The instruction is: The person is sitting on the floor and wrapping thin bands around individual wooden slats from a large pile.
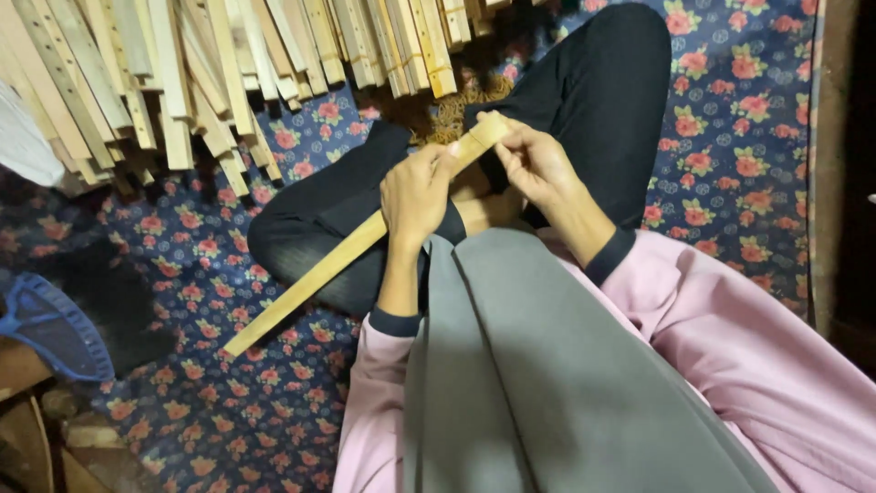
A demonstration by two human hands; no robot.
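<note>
Head view: wooden strip (310,278) gripped mid-length by left hand (415,196), right hand (534,164) apparently pinching upper end.

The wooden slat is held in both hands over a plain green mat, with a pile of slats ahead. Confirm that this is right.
The mat is wrong. The head view shows the wooden slat in the left hand and right hand over a dark blue mat with red flowers; the pile of slats lies ahead.

I am watching through a single head-worn camera, looking steeply down and forward over the lap at close range, taking in the flowered floor mat (730,137) and the stacked wooden slats (182,64) ahead.
</note>
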